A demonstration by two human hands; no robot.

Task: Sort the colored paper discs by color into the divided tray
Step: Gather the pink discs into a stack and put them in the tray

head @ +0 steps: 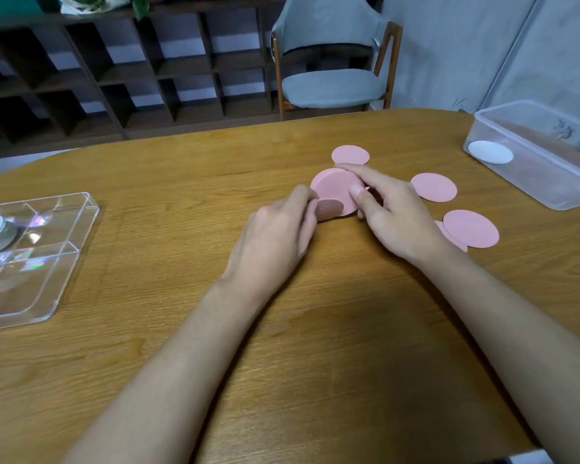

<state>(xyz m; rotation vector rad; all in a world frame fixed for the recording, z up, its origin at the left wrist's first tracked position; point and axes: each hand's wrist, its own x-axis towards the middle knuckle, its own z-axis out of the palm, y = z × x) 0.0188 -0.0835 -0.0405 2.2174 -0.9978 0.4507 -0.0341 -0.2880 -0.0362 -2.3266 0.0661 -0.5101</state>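
both hands (275, 229) (394, 217) around pink discs (335, 189)

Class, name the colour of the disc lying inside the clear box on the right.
The disc in the clear box is white; head view.

Left hand (278, 236): back turned up, fingers curled round the near left edge of a stack of pink discs (335, 190), gripping it.
Right hand (395, 219): holds the same stack from the right side.
Right index finger (362, 170): stretched out along the stack's far edge.
Right thumb (360, 195): pressed flat on the stack's top face.
Left forearm (168, 363): bare, rising from the lower left toward the middle.
Right forearm (516, 329): bare, rising from the lower right toward the middle.
Hands together: close, with only the stack between them.
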